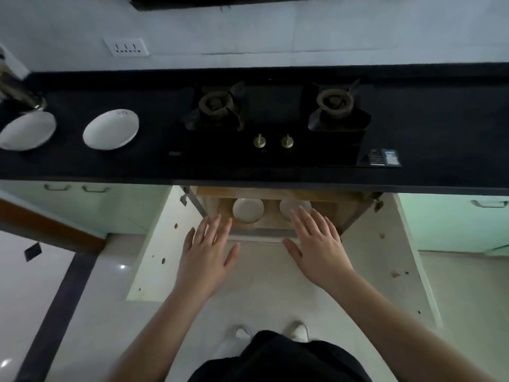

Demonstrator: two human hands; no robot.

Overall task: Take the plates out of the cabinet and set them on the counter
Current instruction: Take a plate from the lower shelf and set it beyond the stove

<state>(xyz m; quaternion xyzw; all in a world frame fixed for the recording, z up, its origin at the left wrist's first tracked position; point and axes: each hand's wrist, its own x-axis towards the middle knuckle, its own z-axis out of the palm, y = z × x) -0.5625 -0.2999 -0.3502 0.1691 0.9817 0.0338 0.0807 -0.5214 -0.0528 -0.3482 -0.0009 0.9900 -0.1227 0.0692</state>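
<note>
The cabinet [275, 230] under the stove stands with both doors swung wide. Inside it lie two white plates, one on the left [248, 210] and one on the right [292, 206]. My left hand [206, 249] hovers in front of the cabinet with straight spread fingers, just short of the left plate. My right hand [316, 244] is also flat and spread; its fingertips overlap the right plate's lower edge. Neither hand holds anything. Two more white plates lie on the black counter [154, 161] at the left, one [111, 129] beside another [26, 130].
A two-burner gas stove [275, 119] with two brass knobs sits in the counter above the cabinet. A metal faucet [19, 92] stands at the far left. The open doors [154, 244] [399, 257] flank my arms. Closed pale green cabinets lie to both sides.
</note>
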